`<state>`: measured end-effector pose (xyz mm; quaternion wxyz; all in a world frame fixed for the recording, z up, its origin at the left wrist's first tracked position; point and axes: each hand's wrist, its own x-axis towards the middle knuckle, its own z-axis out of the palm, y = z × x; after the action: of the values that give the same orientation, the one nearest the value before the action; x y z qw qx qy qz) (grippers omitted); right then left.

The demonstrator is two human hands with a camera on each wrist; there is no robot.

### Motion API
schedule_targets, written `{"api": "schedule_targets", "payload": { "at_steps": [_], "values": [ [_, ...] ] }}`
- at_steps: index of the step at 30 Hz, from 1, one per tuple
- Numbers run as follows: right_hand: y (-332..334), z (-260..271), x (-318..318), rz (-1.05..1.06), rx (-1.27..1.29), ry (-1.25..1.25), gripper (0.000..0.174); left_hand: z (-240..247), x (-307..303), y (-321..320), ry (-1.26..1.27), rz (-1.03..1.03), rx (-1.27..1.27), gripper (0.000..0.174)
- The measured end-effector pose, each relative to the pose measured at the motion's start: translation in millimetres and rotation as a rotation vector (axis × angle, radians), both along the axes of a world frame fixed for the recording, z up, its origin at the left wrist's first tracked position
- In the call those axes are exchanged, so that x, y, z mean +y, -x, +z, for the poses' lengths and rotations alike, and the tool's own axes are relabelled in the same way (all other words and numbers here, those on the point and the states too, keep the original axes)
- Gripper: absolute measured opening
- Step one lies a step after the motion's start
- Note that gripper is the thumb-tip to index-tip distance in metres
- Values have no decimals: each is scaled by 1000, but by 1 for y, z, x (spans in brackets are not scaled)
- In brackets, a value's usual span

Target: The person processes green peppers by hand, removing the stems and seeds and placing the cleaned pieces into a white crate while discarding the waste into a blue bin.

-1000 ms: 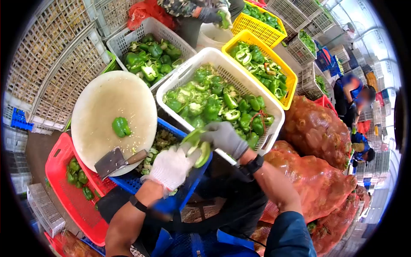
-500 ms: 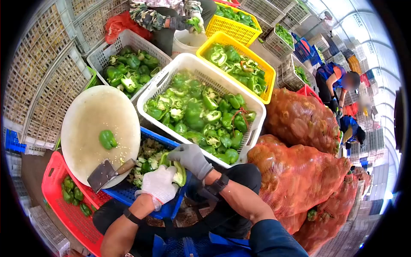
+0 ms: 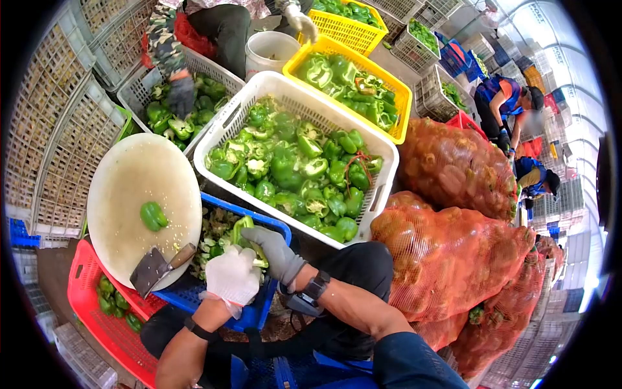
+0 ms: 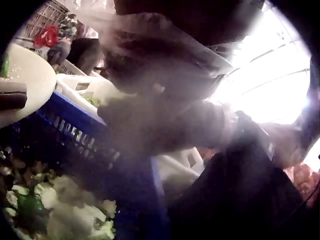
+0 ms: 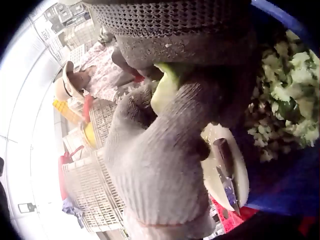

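Observation:
My left hand (image 3: 232, 275), in a white glove, and my right hand (image 3: 275, 251), in a grey glove, come together over the blue crate (image 3: 253, 318) holding light-lined pieces of cut green bell pepper (image 3: 243, 225). In the right wrist view, a pepper edge (image 5: 165, 89) shows between the gloves; the fingers hide most of it. Pale pepper cores and scraps (image 5: 295, 75) fill the blue crate. Left of it, a round cutting board (image 3: 123, 181) bears a green pepper (image 3: 153, 216) and a cleaver (image 3: 152, 269). The left wrist view is hazy.
Beyond the blue crate stands a white crate (image 3: 387, 172) of cut peppers, with a yellow crate (image 3: 403, 117) behind it. Orange mesh sacks (image 3: 447, 259) lie to the right, a red crate (image 3: 81, 285) at left. Another person's gloved hand (image 3: 181, 97) reaches into a grey crate (image 3: 133, 100).
Both my hands have come down and left, from beside the white crate to over the blue crate, still holding pepper pieces. The other person's hand has moved from a pepper into the grey crate.

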<state>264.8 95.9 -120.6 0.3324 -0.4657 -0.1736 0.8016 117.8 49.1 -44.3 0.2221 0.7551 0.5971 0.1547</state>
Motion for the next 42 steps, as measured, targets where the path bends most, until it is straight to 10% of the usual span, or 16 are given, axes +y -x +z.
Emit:
{"api": "schedule_targets", "payload": {
  "at_steps": [7,11,13,16,20,27,30,33,38,42],
  "values": [
    [-44,7,63,-312,-164,55,51,0,21,12,31,-16,310,21],
    [-125,37,153,-572,214,-358,72,-9,16,16,325,-11,462,41],
    [-148,57,176,-541,-117,-468,72,1,16,14,379,-30,467,51],
    [-149,-11,178,113,-1384,-617,56,10,23,13,499,-121,371,52],
    [-137,-68,126,1143,-1692,-416,36,3,19,19,499,-154,376,49],
    [-108,-47,123,1065,-1883,-437,27,8,18,33,413,-163,338,45],
    [-109,-12,148,689,-1561,-524,33,14,16,35,179,-16,105,45],
    [-75,49,121,70,-606,-258,52,28,21,35,94,75,-19,50],
    [-38,61,74,222,-567,-486,68,20,19,32,-258,208,-333,52],
    [-9,72,41,231,-581,-555,75,33,16,30,27,317,-358,60]
  ]
}}
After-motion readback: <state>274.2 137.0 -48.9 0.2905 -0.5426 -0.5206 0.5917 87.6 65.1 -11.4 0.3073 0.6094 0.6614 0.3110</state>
